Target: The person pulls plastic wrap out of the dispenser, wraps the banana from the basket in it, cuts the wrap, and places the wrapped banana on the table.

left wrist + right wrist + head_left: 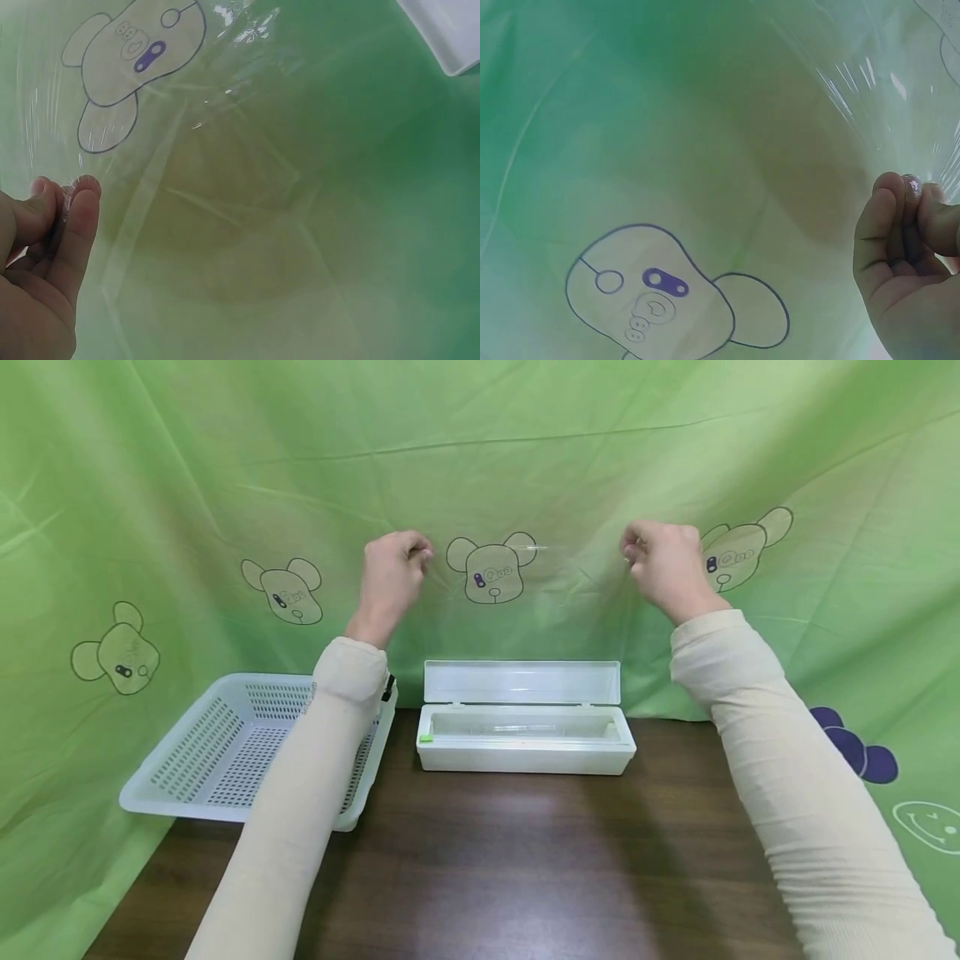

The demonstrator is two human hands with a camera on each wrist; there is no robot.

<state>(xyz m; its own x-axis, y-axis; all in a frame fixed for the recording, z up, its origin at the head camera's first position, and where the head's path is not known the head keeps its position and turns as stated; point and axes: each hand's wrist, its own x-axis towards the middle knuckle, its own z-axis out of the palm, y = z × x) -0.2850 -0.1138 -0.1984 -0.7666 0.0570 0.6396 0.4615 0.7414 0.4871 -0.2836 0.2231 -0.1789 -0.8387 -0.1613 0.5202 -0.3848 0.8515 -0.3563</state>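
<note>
A sheet of clear plastic wrap (251,30) stretches between both raised hands, seen mainly by its glints and creases. My left hand (392,575) pinches one gathered corner between thumb and fingers. On the other side, my right hand (669,567) pinches the opposite corner, where the film (847,86) fans out in tight folds in the right wrist view. Below and between the hands, a white plastic wrap dispenser box (525,760) sits on the table with its lid (522,682) raised. A small green piece (426,739) shows at the box's left front edge.
A pale blue perforated basket (183,793) stands on the brown wooden table (510,860) at the left, partly behind the left sleeve. A green curtain (480,477) printed with bear faces hangs close behind the box and along both sides.
</note>
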